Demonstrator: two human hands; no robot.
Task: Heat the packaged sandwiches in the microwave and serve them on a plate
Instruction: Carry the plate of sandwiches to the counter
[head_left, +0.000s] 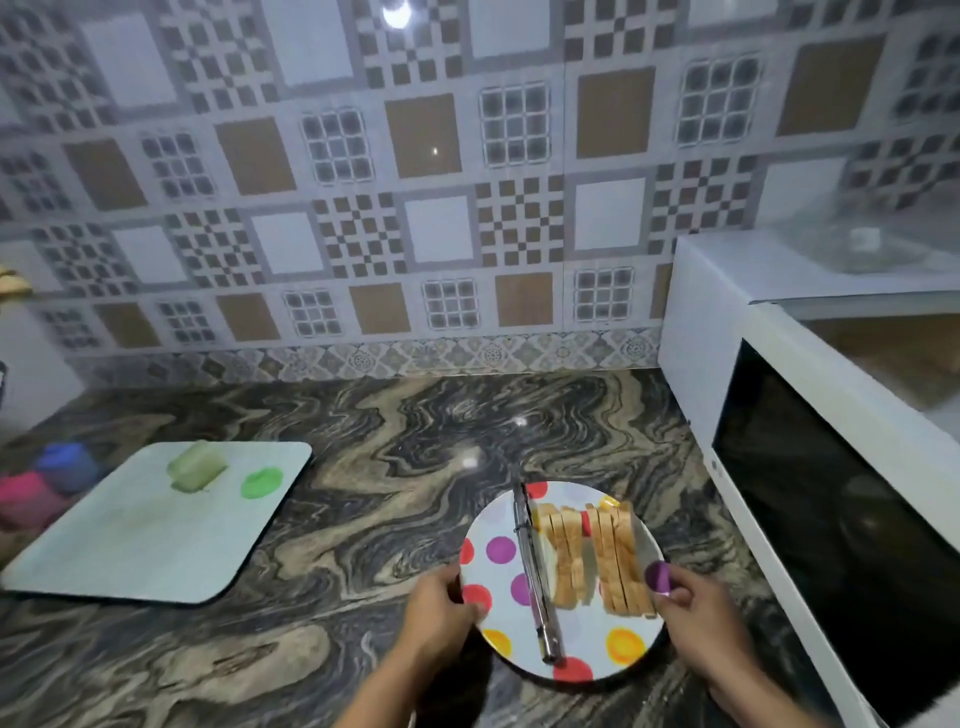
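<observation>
Just left of the white microwave (810, 415), whose door hangs open, a dotted plate (524, 639) carries two rows of sandwiches (597, 556) and metal tongs (535, 577), its rim gripped by left hand (441, 613) and right hand (696, 618).

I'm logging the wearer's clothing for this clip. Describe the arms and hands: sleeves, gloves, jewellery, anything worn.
Both forearms are bare as far as the frame shows: no sleeve edge comes into view. The left hand and the right hand wear no gloves. No ring shows on the visible fingers, and no watch or bracelet shows on either wrist. Motion blur could hide small details.
</observation>
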